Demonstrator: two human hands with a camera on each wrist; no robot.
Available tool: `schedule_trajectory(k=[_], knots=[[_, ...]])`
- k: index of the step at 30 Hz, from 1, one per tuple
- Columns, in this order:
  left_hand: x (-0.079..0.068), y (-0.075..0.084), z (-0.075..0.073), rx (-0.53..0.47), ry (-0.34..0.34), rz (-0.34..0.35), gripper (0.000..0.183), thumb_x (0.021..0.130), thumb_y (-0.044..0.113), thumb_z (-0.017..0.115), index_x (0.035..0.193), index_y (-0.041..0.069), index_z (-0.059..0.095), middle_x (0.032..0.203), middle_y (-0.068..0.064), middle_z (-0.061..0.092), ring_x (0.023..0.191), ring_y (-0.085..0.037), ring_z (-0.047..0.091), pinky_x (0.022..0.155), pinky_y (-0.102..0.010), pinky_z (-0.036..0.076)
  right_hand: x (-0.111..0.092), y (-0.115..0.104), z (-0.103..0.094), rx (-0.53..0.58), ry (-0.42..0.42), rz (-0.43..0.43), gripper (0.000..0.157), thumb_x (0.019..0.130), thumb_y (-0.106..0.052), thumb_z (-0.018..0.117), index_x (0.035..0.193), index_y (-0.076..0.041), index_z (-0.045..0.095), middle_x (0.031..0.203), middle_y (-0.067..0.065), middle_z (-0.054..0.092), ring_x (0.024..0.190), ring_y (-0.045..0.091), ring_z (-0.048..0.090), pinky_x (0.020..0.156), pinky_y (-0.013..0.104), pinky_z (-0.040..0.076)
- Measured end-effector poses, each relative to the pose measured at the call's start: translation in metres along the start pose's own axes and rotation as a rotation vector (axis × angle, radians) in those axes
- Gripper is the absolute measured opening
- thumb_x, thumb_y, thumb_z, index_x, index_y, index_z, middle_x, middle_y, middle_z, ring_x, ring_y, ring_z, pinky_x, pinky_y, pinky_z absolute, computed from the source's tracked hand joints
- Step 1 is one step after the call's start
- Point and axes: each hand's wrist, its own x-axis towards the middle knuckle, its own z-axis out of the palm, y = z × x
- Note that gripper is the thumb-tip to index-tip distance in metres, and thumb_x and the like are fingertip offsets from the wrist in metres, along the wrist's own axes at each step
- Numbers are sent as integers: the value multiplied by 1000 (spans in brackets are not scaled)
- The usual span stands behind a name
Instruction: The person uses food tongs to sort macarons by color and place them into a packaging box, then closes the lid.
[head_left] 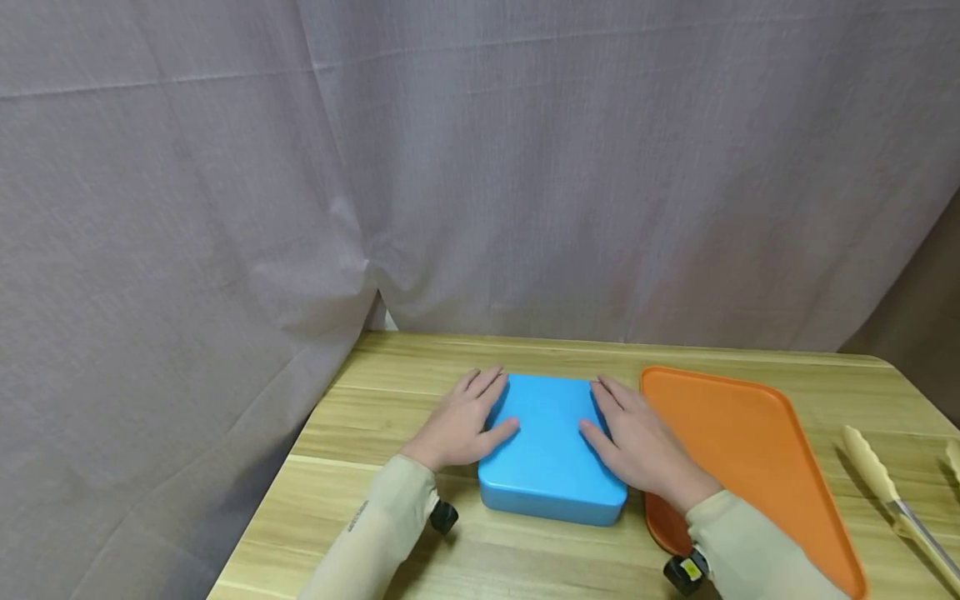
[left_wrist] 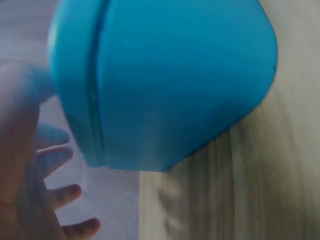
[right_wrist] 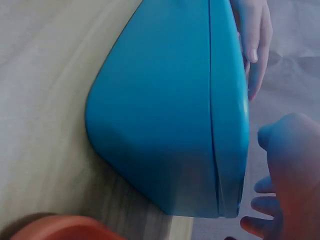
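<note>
A light-blue lidded box stands on the wooden table between both hands. My left hand is at its left edge, the thumb over the lid and the other fingers stretched toward the far left corner. At the right edge, my right hand mirrors this, its thumb over the lid. In the left wrist view, a seam runs between the lid and the deeper body, and the fingers are spread. The right wrist view shows the lid lying close on the body; whether the fingertips touch it I cannot tell.
An orange tray lies right of the box, partly under the right forearm. Tongs with cream-coloured tips rest farther right, and another cream tip shows at the frame edge. A grey curtain hangs behind the table.
</note>
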Motion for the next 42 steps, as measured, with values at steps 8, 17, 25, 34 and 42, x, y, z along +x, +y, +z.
schedule_trajectory(k=[8,17,25,34,42], knots=[[0,1,9,51,-120,-70,82,107,67,28,170,15,19,176,0,13,162,-38,11,123,-70,18,5,-2,8,-70,-104,-8,76,112,-48,44,159,11,33,167,31,27,153,53,27,118,67,32],[-2,2,10,48,-130,-80,82,107,66,29,170,15,18,177,0,13,162,-37,9,122,-73,13,6,-3,13,-26,-139,32,78,112,-50,40,161,9,28,169,29,23,152,57,23,118,69,30],[-3,2,10,51,-135,-80,82,108,65,30,169,12,19,176,-4,15,161,-42,12,122,-73,15,5,-2,14,-2,-151,45,79,112,-51,39,162,8,25,171,28,19,153,58,20,119,70,27],[-21,17,8,45,-140,-70,84,108,66,28,169,9,18,177,-5,10,161,-42,9,122,-72,14,-13,-14,8,-65,-100,-24,76,112,-49,42,159,11,33,168,31,24,152,59,23,116,70,32],[-33,24,18,60,-122,-66,83,109,65,21,169,8,13,177,-4,3,162,-39,6,122,-73,13,-33,-28,16,-44,-96,0,77,113,-51,37,161,9,30,170,28,20,154,58,14,113,74,32]])
